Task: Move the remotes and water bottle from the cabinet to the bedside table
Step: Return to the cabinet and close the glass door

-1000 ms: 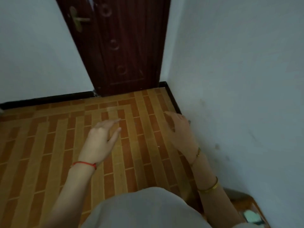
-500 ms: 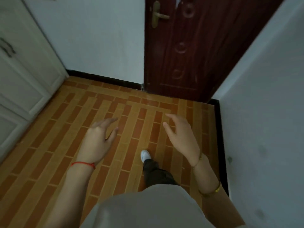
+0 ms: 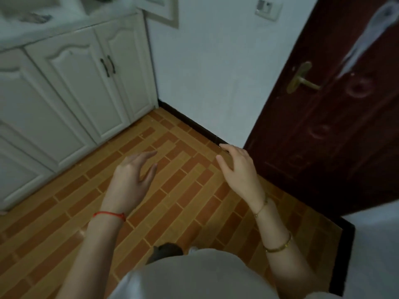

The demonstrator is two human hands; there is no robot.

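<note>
A white cabinet (image 3: pixel 71 83) with panelled doors stands along the left, and its top runs across the upper left corner. Blurred dark shapes (image 3: pixel 34 18) lie on that top; I cannot tell what they are. My left hand (image 3: pixel 131 180) hovers over the tiled floor with fingers apart and nothing in it. My right hand (image 3: pixel 239 171) is raised beside it, also open and empty. Both hands are well short of the cabinet. No bottle or bedside table shows.
A dark red door (image 3: pixel 336 117) with a brass handle (image 3: pixel 302 78) fills the right side. A pale wall with a switch plate (image 3: pixel 267 7) lies between cabinet and door. Brown brick-pattern floor (image 3: pixel 177 190) spreads underfoot.
The view has swung to the left: the door has slid to the right and the white cabinet has come into sight. Both hands stay open and empty in front of me.
</note>
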